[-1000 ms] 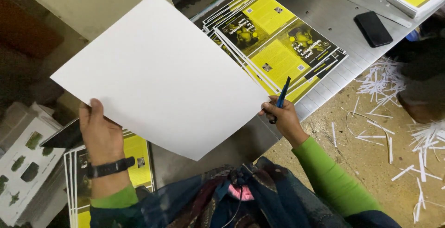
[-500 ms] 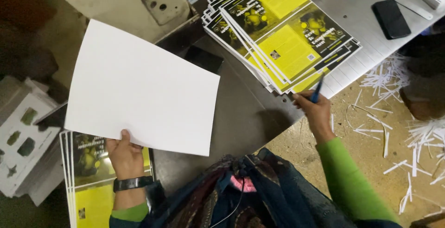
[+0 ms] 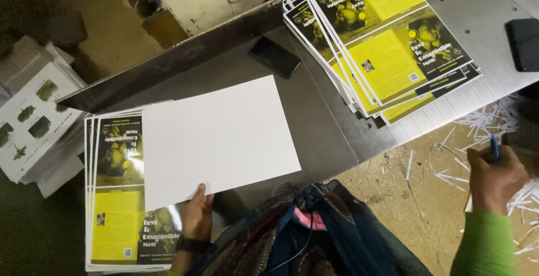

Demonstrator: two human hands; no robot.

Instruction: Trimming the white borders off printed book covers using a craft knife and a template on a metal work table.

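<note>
Right here at the bottom we see the left hand (image 3: 195, 215) pinching the near edge of a blank white sheet (image 3: 219, 140), thumb on top, fingers hidden under it. The sheet lies partly over a low stack of yellow-and-black flyers (image 3: 115, 197) and partly over the dark metal table (image 3: 314, 124). Off to the right, the right hand (image 3: 497, 178) is curled closed around a blue pen (image 3: 494, 146), held above a floor strewn with white paper trimmings (image 3: 483, 124). Farther up, a black phone (image 3: 275, 56) rests on the table, and beyond it sits a fanned pile of flyers (image 3: 387, 40).
</note>
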